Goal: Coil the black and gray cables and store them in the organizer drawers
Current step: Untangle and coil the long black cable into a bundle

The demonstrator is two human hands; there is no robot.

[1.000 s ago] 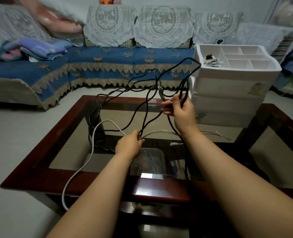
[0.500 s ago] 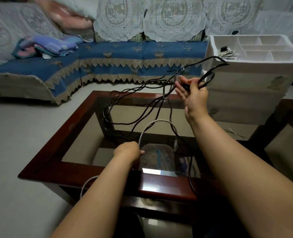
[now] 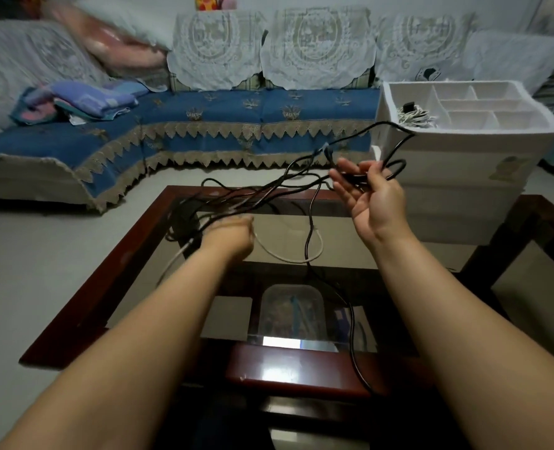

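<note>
My right hand (image 3: 371,193) is raised over the glass table, palm up, with loops of the black cable (image 3: 308,228) held between thumb and fingers. From there the black cable trails in loose strands down to the table and off its front edge. My left hand (image 3: 232,235) is blurred, low over the glass, gripping black strands and the gray cable (image 3: 288,258), which curves across the glass. The white organizer (image 3: 464,151) stands at the right, its top tray open, with a coiled white cable (image 3: 415,116) in its left compartment.
The glass coffee table (image 3: 139,241) has a dark red wooden frame. Under the glass lies a clear plastic box (image 3: 290,311). A blue sofa (image 3: 236,121) with lace covers and folded blankets (image 3: 84,102) runs along the back. Grey floor lies to the left.
My left hand has moved forward and up along the cables, now blurred. My right hand has tilted palm up with its fingers spread more. The view has shifted slightly.
</note>
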